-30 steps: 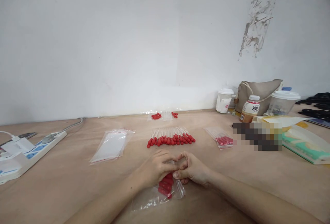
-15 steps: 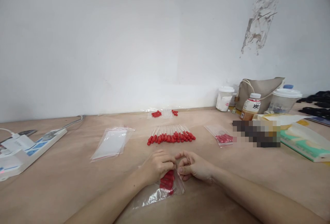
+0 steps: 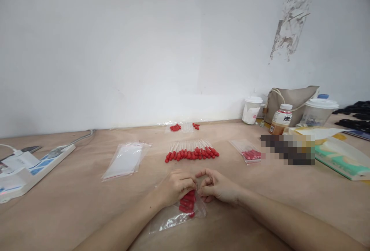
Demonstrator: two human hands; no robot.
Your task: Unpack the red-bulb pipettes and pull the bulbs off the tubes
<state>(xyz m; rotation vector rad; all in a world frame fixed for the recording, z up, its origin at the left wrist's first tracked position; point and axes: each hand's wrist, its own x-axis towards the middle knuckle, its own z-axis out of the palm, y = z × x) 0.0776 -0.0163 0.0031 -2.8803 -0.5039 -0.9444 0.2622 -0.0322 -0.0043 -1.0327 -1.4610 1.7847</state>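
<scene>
On the brown table [image 3: 72,204], a clear plastic bag [image 3: 171,223] of rounded red pieces [image 3: 187,205] is pinched in the curled left hand [image 3: 177,185]. Its edge is touched by the half-curled right hand [image 3: 217,186], whose grip cannot be told; red-tipped pale sticks [image 3: 189,154] are lined up beyond.

We log both arms reaching in from the lower part of the view: left forearm [image 3: 130,216] slanting up to the right, right forearm [image 3: 274,209] up to the left. Left hand [image 3: 177,185]: back uppermost, fingers bent, thumb drawn in beneath them. Right hand [image 3: 215,187]: on its side, index finger arched leftward, remaining fingers curled. Fingertips lie close together; contact we cannot confirm.
</scene>
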